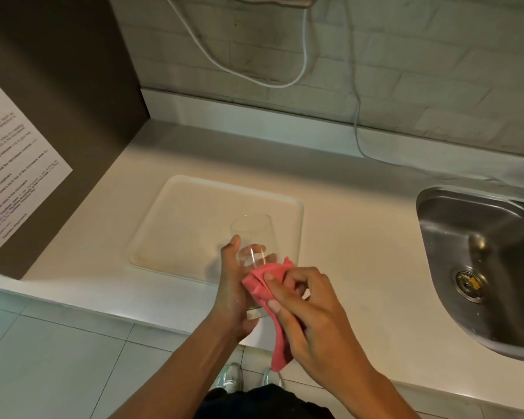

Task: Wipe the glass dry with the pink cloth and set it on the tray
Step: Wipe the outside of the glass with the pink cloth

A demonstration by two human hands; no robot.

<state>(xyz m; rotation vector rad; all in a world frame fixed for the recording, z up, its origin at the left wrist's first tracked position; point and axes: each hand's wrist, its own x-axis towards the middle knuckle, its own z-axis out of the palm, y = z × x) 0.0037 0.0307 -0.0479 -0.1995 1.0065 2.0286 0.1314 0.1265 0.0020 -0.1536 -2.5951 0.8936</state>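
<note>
A clear drinking glass is tilted with its mouth pointing away from me, above the counter's front edge. My left hand grips its lower body from the left, with the thick base near my palm. My right hand presses a pink cloth against the glass's right side; the cloth's tail hangs down below the hand. A shallow cream tray lies flat on the counter just beyond and left of the glass, with nothing on it.
A steel sink is set into the white counter at the right. A brown cabinet side with a printed notice stands at the left. A white cable hangs on the tiled back wall.
</note>
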